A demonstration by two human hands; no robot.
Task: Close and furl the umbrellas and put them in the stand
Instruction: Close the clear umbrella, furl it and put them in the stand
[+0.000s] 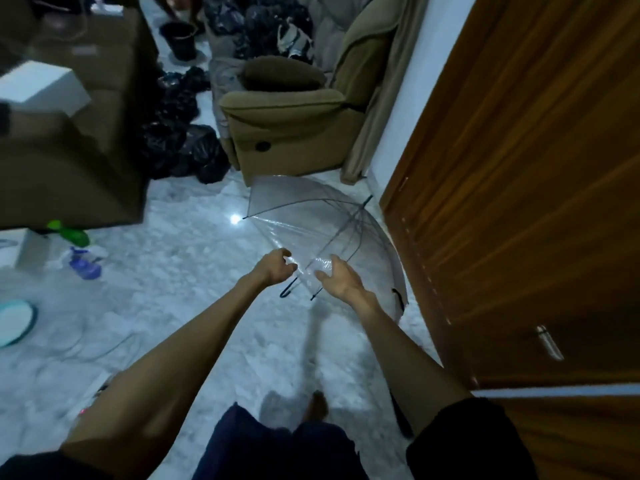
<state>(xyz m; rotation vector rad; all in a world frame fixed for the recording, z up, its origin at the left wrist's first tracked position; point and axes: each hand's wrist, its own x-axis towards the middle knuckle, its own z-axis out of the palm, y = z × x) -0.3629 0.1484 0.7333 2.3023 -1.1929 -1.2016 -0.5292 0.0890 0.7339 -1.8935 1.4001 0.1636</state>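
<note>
Marble floor (194,289); blur hides whether left hand (275,268) grips umbrella (311,216).

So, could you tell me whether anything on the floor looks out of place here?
Yes: the clear umbrella lies open on its side beside the wooden door, and a blue spray bottle lies on the floor at left.

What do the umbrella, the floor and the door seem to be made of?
The umbrella looks like clear, glossy plastic, since the floor shows through, on thin dark ribs, probably metal. The floor seems polished pale stone or tile: mottled, reflecting a light. The door looks like wood or veneer, with brown grain.
</note>
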